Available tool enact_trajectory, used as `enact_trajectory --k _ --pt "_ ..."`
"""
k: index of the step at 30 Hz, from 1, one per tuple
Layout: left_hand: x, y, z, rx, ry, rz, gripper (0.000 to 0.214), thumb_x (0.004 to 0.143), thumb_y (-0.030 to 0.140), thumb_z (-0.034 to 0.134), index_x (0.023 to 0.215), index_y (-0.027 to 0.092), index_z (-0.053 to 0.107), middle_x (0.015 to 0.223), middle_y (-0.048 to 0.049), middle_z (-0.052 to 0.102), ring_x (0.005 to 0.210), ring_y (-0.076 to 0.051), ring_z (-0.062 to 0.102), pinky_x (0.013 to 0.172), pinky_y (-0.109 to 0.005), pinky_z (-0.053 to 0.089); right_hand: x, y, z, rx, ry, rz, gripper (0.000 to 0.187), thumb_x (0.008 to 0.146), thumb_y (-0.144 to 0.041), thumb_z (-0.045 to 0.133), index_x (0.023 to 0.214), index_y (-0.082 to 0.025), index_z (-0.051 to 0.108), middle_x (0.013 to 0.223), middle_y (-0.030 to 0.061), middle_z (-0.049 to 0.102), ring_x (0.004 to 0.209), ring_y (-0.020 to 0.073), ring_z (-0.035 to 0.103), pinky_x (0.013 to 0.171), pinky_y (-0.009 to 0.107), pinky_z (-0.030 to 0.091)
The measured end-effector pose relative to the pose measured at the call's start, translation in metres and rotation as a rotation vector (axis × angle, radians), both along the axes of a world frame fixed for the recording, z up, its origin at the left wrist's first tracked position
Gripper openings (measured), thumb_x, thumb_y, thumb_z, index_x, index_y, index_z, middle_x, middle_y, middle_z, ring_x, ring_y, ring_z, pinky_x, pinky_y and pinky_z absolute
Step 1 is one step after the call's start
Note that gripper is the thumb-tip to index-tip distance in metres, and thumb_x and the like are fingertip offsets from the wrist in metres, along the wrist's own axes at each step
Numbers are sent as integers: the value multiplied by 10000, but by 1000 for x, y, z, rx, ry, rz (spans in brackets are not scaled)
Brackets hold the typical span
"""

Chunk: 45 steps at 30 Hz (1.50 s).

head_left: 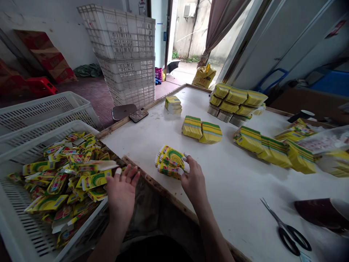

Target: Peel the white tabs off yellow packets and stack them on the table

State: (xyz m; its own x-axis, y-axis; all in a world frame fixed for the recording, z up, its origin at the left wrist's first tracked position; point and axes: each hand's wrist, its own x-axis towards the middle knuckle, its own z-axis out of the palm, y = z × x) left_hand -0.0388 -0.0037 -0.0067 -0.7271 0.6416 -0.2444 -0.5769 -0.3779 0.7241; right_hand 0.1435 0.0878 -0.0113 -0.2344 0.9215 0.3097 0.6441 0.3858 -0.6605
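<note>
My left hand [121, 189] is open, palm up and fingers apart, at the near side of a white plastic crate [29, 233]. The crate is heaped with small yellow printed cartons [58, 183]. Just beyond my fingertips is a motion-smeared carton [94, 166], apart from the hand as far as I can see. My right hand [194, 178] is closed, with thumb and fingers on the right end of a small pile of flat yellow cartons [169, 160] lying on the white table [218, 211]. White covers show on several fingertips of both hands.
Carton bundles [201, 130] stand mid-table, with a larger stack [237, 102] behind and a row [272, 149] at right. Scissors [286, 229] and a dark roll [321, 213] lie near right. A phone [139, 115] rests on the table's left edge. Tall white crates [128, 54] stand beyond.
</note>
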Motion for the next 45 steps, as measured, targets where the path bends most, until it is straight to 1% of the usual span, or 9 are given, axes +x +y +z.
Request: enact_trajectory --k 4,18,23,26,29,35,39,41,45 --pt "5 0 -6 -129 -24 -209 406 778 498 722 1001 177 612 1055 -88 706 841 -174 681 689 -278 567 -3 22 0 -16 -260 -33 436 797 -39 536 1229 -95 555 1041 180 682 963 325 588 869 478 461" --pt "31 -8 -6 -174 111 -467 427 724 420 799 1029 147 675 840 -32 708 663 -107 614 599 -210 488 -8 16 -8 0 -61 -92 374 787 -54 497 1137 -176 536 1043 128 636 921 271 602 779 407 477" --pt "31 -10 -9 -162 140 -489 409 757 434 774 1027 140 683 834 -42 703 661 -120 608 597 -222 482 -2 16 0 -9 142 -63 373 755 -98 521 1113 -199 491 912 47 607 769 198 614 712 345 513" --pt "36 -9 -8 -40 148 -436 526 738 503 768 1128 168 657 1037 -96 701 871 -197 656 714 -284 537 -6 -5 12 -67 287 29 398 768 -149 566 1145 -219 461 854 4 602 672 156 605 619 276 511" --pt "43 -6 3 96 76 -320 646 665 600 774 1167 219 634 1197 -114 654 1069 -286 625 857 -388 544 -18 -41 21 -317 558 259 436 731 -134 636 1123 -255 488 840 -19 586 660 137 576 601 246 485" --pt "44 1 21 155 -3 -202 506 696 714 659 760 216 593 673 25 523 645 -155 563 745 -313 557 -40 -88 16 -676 738 475 467 711 -236 769 1117 -251 538 802 -37 589 708 145 537 634 240 448" --pt "40 -1 4 14 99 -294 679 571 847 635 830 219 629 737 -7 593 778 -217 635 714 -316 553 -36 -80 8 -679 737 421 414 707 -224 776 1063 -240 565 781 -48 572 708 143 526 640 235 434" --pt "38 -3 -4 -26 166 -337 698 574 811 676 937 216 672 821 -34 668 850 -245 660 720 -325 551 -29 -72 6 -654 792 390 309 749 -239 742 1013 -234 582 809 -37 582 727 146 548 653 236 447" --pt "28 -5 -11 -75 276 -324 353 677 460 825 898 201 734 790 -12 732 770 -202 679 739 -298 540 -7 -59 10 -529 671 370 94 849 -285 655 866 -196 634 807 9 645 739 169 594 668 261 484"
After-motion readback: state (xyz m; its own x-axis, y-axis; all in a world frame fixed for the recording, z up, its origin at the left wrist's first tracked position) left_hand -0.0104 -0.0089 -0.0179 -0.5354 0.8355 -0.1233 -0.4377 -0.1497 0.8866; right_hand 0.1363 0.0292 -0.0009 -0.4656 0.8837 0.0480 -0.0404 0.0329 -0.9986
